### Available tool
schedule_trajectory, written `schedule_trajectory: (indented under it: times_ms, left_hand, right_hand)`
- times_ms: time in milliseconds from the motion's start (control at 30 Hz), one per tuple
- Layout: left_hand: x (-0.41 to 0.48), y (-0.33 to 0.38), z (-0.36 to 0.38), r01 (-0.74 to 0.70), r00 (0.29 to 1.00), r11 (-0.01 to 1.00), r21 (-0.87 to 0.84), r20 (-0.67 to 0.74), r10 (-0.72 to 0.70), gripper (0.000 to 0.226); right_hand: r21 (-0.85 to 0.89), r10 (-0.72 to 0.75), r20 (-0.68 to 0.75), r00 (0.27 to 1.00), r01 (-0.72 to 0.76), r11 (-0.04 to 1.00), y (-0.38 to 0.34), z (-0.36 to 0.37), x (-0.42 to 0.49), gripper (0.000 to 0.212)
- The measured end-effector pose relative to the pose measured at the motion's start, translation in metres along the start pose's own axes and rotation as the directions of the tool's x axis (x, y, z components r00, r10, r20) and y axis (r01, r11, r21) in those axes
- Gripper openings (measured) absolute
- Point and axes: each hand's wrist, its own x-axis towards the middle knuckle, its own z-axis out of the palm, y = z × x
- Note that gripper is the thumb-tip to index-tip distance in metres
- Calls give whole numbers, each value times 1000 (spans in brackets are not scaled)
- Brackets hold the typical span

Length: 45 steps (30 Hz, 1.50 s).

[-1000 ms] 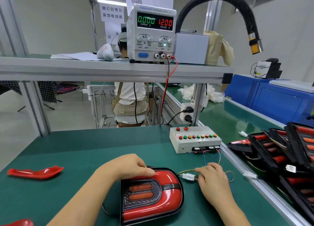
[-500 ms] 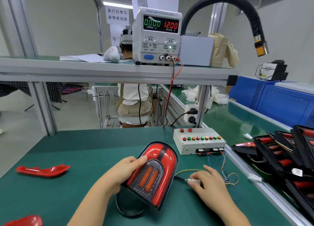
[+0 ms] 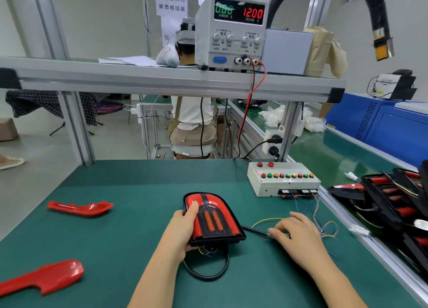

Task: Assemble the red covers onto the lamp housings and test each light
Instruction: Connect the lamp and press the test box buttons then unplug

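Near the front edge of the tabletop (image 3: 115,249), about midway along, the lamp (image 3: 213,222) stands tipped up on its flat end with its red cover fitted. The left grip (image 3: 183,229) clasps its left side, thumb on the glossy cover. The right grip (image 3: 298,236) curls over where the black lead (image 3: 254,230) meets the thin wires (image 3: 266,220); whether it pinches anything I cannot tell. The lamp looks light, rigid and slick, liable to scuff. It is best held by the black rim (image 3: 217,240), never the lead.

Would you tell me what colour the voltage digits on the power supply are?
The voltage digits are red, shown best in the head view.
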Motion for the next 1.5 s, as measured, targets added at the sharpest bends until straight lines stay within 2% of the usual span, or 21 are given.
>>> schedule_trajectory:
  times_ms: [233,333,433,500,567,700,867,1033,1500]
  left_hand:
    - [0,-2,2,-5,999,999,46,-32,7,53]
    - [2,-4,1,1,1000,1000,-9,-22,-1,51]
    - [2,-4,3,-4,1000,1000,-9,-21,4,35]
    - [1,-4,4,-13,1000,1000,-3,-28,13,31]
    - [1,-4,4,-15,999,1000,5,-36,15,32]
    - [2,-6,4,-21,999,1000,-23,-28,20,45]
    - [4,-7,3,-11,1000,999,-43,-26,10,52]
    - [4,-8,3,-26,999,999,-30,-28,25,52]
    - [4,-9,4,-43,999,998,-43,-34,42,49]
  right_hand:
    - [-34,-14,-11,1000,13,999,-3,0,0,14]
    - [-46,-25,41,999,27,999,-3,-4,7,32]
    - [-39,-20,117,993,25,999,-3,-13,21,41]
    - [-17,-6,106,994,7,1000,-7,-21,36,42]
    - [1,32,38,999,-32,1000,-12,-27,53,43]
    - [-121,56,-56,997,-62,991,-20,-28,83,51]
    - [-329,-1,13,1000,5,944,-28,-17,99,65]
    - [-440,0,50,999,22,898,-25,-5,102,73]
    - [-347,46,90,995,-12,938,-25,-13,115,72]
